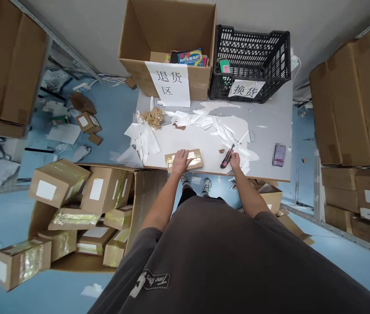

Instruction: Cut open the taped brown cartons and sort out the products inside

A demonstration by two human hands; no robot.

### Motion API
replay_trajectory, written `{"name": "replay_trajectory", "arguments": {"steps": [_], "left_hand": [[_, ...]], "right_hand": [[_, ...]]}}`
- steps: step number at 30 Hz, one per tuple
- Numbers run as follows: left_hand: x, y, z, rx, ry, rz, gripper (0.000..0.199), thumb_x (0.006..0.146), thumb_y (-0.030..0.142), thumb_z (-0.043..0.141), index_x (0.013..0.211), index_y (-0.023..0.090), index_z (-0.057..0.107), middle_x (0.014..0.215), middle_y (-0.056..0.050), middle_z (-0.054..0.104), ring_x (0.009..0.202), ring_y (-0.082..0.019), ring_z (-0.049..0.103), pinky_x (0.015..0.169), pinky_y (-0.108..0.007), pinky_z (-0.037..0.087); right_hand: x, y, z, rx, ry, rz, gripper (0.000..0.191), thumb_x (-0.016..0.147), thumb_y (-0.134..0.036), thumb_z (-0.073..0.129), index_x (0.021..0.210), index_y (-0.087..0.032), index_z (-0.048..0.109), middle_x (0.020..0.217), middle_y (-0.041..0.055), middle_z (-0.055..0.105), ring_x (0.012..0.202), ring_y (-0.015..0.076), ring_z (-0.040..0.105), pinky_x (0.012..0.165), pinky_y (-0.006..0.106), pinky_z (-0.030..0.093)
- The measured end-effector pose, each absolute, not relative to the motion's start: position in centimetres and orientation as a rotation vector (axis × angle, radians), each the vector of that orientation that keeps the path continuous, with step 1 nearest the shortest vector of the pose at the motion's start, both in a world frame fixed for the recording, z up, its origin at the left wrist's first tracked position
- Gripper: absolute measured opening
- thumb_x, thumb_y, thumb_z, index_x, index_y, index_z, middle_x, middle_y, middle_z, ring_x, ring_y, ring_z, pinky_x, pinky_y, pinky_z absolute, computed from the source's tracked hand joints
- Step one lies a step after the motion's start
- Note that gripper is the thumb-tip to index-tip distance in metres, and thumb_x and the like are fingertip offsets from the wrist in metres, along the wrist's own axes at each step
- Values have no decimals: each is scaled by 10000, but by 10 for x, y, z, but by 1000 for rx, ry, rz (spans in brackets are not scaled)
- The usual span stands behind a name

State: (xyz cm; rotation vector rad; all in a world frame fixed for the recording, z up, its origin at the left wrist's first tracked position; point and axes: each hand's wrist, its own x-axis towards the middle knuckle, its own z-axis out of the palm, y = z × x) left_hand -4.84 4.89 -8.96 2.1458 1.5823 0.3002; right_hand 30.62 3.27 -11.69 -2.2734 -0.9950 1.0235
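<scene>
My left hand [180, 162] lies over a small taped cardboard box [197, 158] at the near edge of the table, its fingers reaching across the top and holding the box in place. Shiny brown tape and a white label show on the box. To the right, my right hand [235, 161] is closed on a red and black utility knife [227, 157], which points toward the near edge, apart from the box. Torn white paper strips [204, 118] lie scattered beyond both hands, alongside a crumpled ball of brown tape [153, 117].
At the table's back stand an open cardboard carton [132, 72] and a black plastic crate [253, 78], each with a paper sign. A blurred purple item [279, 155] lies right. A big carton [148, 187] full of taped parcels stands lower left. Stacked boxes [344, 104] flank the right.
</scene>
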Motion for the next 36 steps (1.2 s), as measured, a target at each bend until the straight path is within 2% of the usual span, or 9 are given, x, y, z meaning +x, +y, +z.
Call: {"name": "replay_trajectory", "arguments": {"steps": [5,9,13,15,18,25,32,34,36], "left_hand": [[-42,39,-83,2094,1657,237,622,1113,506,535,1634,166,525,1633,-243,569,1601,-393,457,1349,-660,307],[-38,41,-81,2107,1684,239,587,1116,498,524,1580,142,571,1617,-255,581,1587,-390,473,1344,-661,300],[-34,44,-74,2124,1682,221,556,1117,473,517,1534,114,596,1587,-273,598,1543,-381,517,1333,-627,312],[-36,46,-70,2145,1661,203,554,1115,453,509,1522,86,596,1577,-288,597,1525,-374,531,1328,-594,325],[-51,50,-66,2170,1637,185,542,1113,392,464,1515,51,590,1569,-305,594,1490,-369,556,1299,-556,372],[-107,59,-70,1980,1726,307,587,1027,217,505,1605,125,544,1599,-217,618,1457,-352,610,1203,-513,497],[-170,72,-71,1517,1868,485,562,1108,281,419,1650,162,514,1286,-139,812,1148,-306,782,1033,-461,614],[-179,73,-70,1563,1935,489,587,1079,244,481,1660,159,496,1415,-170,750,1284,-318,727,1091,-488,590],[-180,74,-69,1757,1888,477,548,1028,170,529,1571,178,606,1575,-180,639,1497,-336,574,1195,-527,520]], "right_hand": [[326,46,-127,-2498,-974,898,397,1093,-369,356,1232,-151,657,1273,241,693,1229,321,636,1013,429,519],[281,36,-109,-2255,-1077,972,504,1061,-457,488,1438,-144,606,1251,181,722,1118,284,681,1004,393,545],[200,13,-92,-2000,-1218,1428,799,938,-573,721,1604,-193,497,1348,147,715,1037,256,735,981,366,576],[169,7,-89,-2023,-1202,1517,869,898,-592,768,1617,-199,478,1315,142,733,1072,278,747,960,365,591],[141,16,-88,-2099,-1181,1486,785,930,-591,721,1587,-231,485,1300,124,742,1057,267,760,895,350,613],[88,95,-75,-2120,-1074,1411,589,978,-469,692,1481,-232,498,1213,94,749,875,189,733,718,287,614],[62,128,-61,-2050,-946,1428,540,979,-354,724,1433,-165,502,1216,122,744,863,181,715,725,279,627],[59,125,-58,-2061,-942,1409,543,997,-379,690,1459,-177,489,1226,127,747,932,208,741,774,310,649],[51,119,-56,-2106,-958,1338,610,995,-427,662,1520,-191,461,1299,146,724,1084,249,746,881,366,658]]}}
